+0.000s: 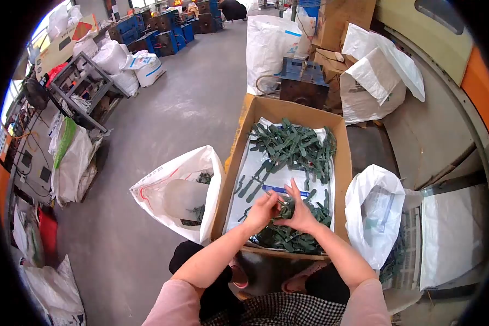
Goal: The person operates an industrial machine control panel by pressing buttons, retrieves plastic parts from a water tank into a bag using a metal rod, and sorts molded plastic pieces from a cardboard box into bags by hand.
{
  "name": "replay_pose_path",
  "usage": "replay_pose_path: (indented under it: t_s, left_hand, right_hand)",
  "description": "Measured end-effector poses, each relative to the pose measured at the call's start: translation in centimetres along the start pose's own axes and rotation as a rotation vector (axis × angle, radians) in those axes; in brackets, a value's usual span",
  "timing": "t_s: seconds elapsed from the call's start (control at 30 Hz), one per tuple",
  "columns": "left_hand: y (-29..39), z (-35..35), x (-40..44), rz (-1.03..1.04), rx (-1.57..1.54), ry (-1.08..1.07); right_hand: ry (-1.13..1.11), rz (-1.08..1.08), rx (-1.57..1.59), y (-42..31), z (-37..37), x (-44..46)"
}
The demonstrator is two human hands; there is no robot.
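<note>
Over a cardboard box (340,163) lined with white sheeting, both my hands are close together. My left hand (263,212) is closed, its fingers pinched on a small dark green plastic part (288,206) that is partly hidden. My right hand (301,216) is open beside it, thumb and fingers spread around the part's other side; whether it touches the part I cannot tell. A heap of flat dark green plastic parts (296,144) lies at the box's far end, and another pile (293,238) is at the near end. A blue strip-like object (274,189) lies just beyond my fingers.
Left of the box stands an open white sack (163,187) with green parts inside. A white bag (372,217) is at the right. Behind are a dark metal block (304,81) and a tall white sack (269,49). Grey steps (87,89) stand left; a person (233,10) crouches far off.
</note>
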State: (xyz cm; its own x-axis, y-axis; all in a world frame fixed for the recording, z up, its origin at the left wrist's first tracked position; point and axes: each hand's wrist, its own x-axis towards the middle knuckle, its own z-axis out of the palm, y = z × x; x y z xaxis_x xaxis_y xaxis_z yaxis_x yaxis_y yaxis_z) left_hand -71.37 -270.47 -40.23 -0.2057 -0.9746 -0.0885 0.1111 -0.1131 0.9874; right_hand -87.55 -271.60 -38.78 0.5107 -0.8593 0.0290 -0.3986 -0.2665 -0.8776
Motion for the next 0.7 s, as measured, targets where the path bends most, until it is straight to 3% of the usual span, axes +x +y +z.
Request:
replay_pose_path:
  t_s: [0.03,0.07,0.13,0.2,0.27,0.33,0.4,0.47,0.5,0.53,0.57,0.63,0.7]
  left_hand:
    - [0.3,0.0,0.0,0.023,0.044,0.002]
    - [0.7,-0.1,0.1,0.045,0.084,0.006]
    - [1.3,-0.6,0.5,0.083,0.163,0.014]
    - [1.0,-0.9,0.0,0.075,0.230,0.010]
    - [1.0,-1.4,-0.4,0.389,0.858,0.050]
    - [2.6,-2.5,-0.7,0.586,1.098,0.090]
    - [3.0,-5.3,-0.1,0.468,1.229,0.258]
    - [5.4,-9.2,-0.5,0.100,1.342,0.497]
    - [5.3,-12.4,-0.6,-0.015,1.373,0.555]
    - [5.2,-15.0,-0.7,-0.130,1.403,0.611]
    - [4.9,-16.4,-0.9,-0.141,1.409,0.601]
    - [4.3,-17.8,-1.6,-0.172,1.587,0.798]
    - [4.7,-16.6,-1.2,-0.119,1.512,0.734]
  right_hand:
    - [0.098,-0.124,0.190,-0.2,0.1,0.0]
    - [0.093,-0.120,0.186,0.7,0.2,0.1]
    - [-0.085,0.042,0.249,3.4,0.7,0.6]
    - [0.067,0.166,-0.207,0.9,0.9,0.0]
    - [-0.054,0.253,-0.475,3.8,2.2,0.7]
    - [-0.265,0.354,-0.638,3.4,2.5,1.5]
    - [-0.409,0.486,-0.662,4.6,3.0,2.1]
    - [-0.457,0.288,-0.978,7.8,4.5,2.8]
    - [-0.518,0.340,-0.849,9.0,4.9,4.4]
    - [-0.450,0.298,-0.665,11.0,5.4,6.4]
    - [-0.189,0.314,-0.606,12.9,6.9,8.0]
    - [-0.029,0.376,-0.420,12.3,7.6,12.4]
    - [0.258,0.232,-0.355,13.9,9.8,16.0]
